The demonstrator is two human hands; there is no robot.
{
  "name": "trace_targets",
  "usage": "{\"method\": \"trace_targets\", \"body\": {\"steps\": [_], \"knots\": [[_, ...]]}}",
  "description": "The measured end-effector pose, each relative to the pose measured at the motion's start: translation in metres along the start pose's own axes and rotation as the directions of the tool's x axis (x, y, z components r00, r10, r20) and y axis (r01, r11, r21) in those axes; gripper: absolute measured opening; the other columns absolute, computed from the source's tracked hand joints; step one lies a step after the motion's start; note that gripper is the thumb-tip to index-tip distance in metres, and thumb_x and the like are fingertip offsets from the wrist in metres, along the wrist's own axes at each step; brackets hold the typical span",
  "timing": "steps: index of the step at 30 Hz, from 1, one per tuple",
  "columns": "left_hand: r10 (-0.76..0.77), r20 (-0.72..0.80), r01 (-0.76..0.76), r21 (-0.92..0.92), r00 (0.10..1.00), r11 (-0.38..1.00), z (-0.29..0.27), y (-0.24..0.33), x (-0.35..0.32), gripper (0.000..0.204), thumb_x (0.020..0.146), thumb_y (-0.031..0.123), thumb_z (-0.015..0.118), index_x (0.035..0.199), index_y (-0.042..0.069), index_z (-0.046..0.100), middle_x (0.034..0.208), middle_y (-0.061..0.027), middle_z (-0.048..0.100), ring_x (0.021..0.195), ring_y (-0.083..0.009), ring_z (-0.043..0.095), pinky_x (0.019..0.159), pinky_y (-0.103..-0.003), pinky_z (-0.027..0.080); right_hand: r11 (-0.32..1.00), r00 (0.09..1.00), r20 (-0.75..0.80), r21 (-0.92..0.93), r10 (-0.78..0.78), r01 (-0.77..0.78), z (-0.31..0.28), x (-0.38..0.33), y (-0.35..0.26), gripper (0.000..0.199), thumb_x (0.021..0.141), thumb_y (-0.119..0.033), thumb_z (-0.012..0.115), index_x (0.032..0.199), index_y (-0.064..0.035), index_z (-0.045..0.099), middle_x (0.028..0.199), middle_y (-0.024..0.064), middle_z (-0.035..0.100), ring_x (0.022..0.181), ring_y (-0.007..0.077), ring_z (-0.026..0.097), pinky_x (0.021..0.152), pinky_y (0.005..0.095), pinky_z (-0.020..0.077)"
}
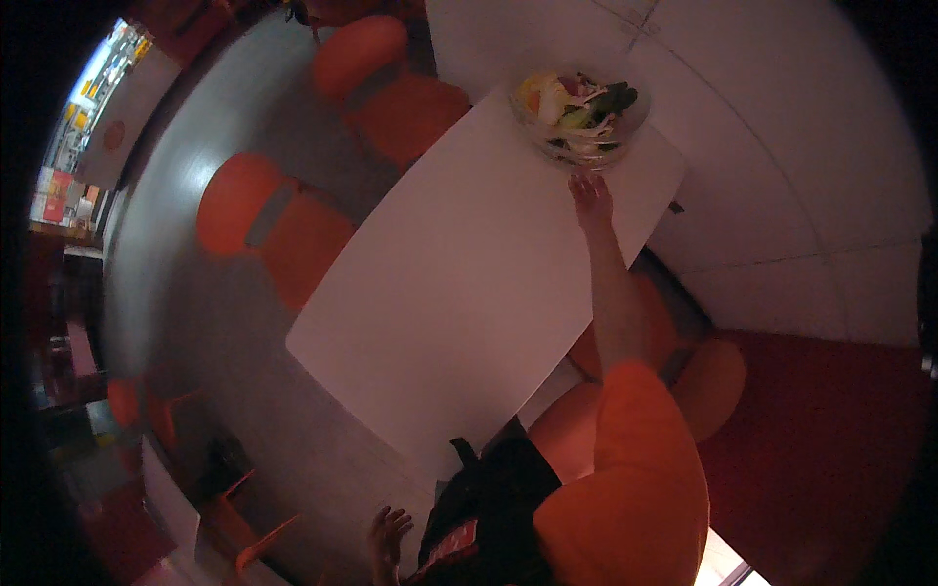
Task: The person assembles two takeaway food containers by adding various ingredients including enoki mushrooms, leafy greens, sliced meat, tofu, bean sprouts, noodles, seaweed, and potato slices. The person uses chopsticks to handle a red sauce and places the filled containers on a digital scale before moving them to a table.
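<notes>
One white table (459, 293) carries one clear bowl (580, 117) of mixed salad, which stands at the table's far end, close to the corner by the white wall (782, 146). The bowl's rim reaches nearly to the table's far edge. The right hand (590, 195) is stretched out along the table's right side, its fingertips at the near rim of the bowl; the fingers look extended and only slightly spread, and it has hold of nothing, though the blur makes it hard to tell whether the tips actually touch the bowl. The left hand (387, 542) hangs low beside the body, well apart from the bowl, beyond the table's near corner, fingers loosely open and empty.

Between the bowl and the table's near corner the whole tabletop is bare. To the table's left stand two orange chairs (264, 220), one near the bowl's end and one midway along the edge, with grey floor (195, 322) open behind them. To the table's right, a further orange seat (708, 381) sits tight against the edge, just beside the wall.
</notes>
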State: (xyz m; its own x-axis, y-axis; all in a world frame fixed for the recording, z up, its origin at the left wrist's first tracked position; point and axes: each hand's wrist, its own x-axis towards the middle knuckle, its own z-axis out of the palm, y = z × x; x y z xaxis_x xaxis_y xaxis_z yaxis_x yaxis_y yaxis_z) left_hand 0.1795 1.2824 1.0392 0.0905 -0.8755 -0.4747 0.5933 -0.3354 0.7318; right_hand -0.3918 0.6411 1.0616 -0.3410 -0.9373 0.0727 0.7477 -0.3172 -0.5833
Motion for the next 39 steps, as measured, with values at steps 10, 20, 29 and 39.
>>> {"method": "trace_targets", "body": {"steps": [10, 20, 29, 39], "knots": [[0.315, -0.249, -0.306, 0.076, 0.916, 0.949, -0.319, 0.208, -0.339, 0.042, 0.081, 0.006, 0.058, 0.121, -0.005, 0.053, 0.111, -0.0199, 0.063, 0.101, -0.0317, 0.063, 0.09, -0.041, 0.05, 0.477, 0.384, 0.479, -0.085, 0.789, -0.875, 0.228, -0.729, 0.299, 0.022, 0.091, -0.02, 0.058, 0.102, -0.0008, 0.061, 0.103, 0.0153, 0.065, 0.096, 0.0295, 0.063, 0.091, 0.0423, 0.0502], [0.784, 0.545, -0.95, 0.247, 0.299, 0.19, -0.405, 0.626, -0.408, 0.046, 0.086, 0.011, 0.056, 0.129, -0.001, 0.046, 0.125, -0.0171, 0.055, 0.106, -0.0276, 0.058, 0.09, -0.039, 0.048, 0.093, -0.046, 0.115, -0.939, 0.992, -0.332, 0.563, -0.991, 0.669, 0.029, 0.091, -0.028, 0.061, 0.106, -0.0024, 0.058, 0.099, 0.0138, 0.066, 0.092, 0.0246, 0.065, 0.086, 0.0369, 0.053], [0.914, -0.403, -0.91, 0.36, 0.049, 0.208, -1.1, 0.588, -1.172, 0.031, 0.081, 0.009, 0.062, 0.11, -0.001, 0.055, 0.098, -0.0138, 0.063, 0.086, -0.0232, 0.063, 0.074, -0.033, 0.053, -0.375, -0.197, -0.453, -0.864, 0.869, 0.335, 0.725, -1.988, 0.858, 0.034, 0.092, -0.036, 0.057, 0.111, -0.0077, 0.056, 0.097, 0.013, 0.067, 0.087, 0.0249, 0.066, 0.079, 0.037, 0.0552], [0.791, -0.61, -0.563, 0.672, -0.051, 0.481, -2.021, 0.499, -2.059, 0.046, 0.081, 0.009, 0.057, 0.125, -0.003, 0.048, 0.114, -0.0172, 0.058, 0.097, -0.0257, 0.061, 0.084, -0.036, 0.049, -0.225, -0.198, -0.576, -0.58, 0.793, 0.783, 0.902, -3.177, 1.106, 0.02, 0.09, -0.026, 0.056, 0.098, -0.0074, 0.054, 0.079, 0.0123, 0.064, 0.064, 0.0228, 0.064, 0.056, 0.0388, 0.0559]]}}
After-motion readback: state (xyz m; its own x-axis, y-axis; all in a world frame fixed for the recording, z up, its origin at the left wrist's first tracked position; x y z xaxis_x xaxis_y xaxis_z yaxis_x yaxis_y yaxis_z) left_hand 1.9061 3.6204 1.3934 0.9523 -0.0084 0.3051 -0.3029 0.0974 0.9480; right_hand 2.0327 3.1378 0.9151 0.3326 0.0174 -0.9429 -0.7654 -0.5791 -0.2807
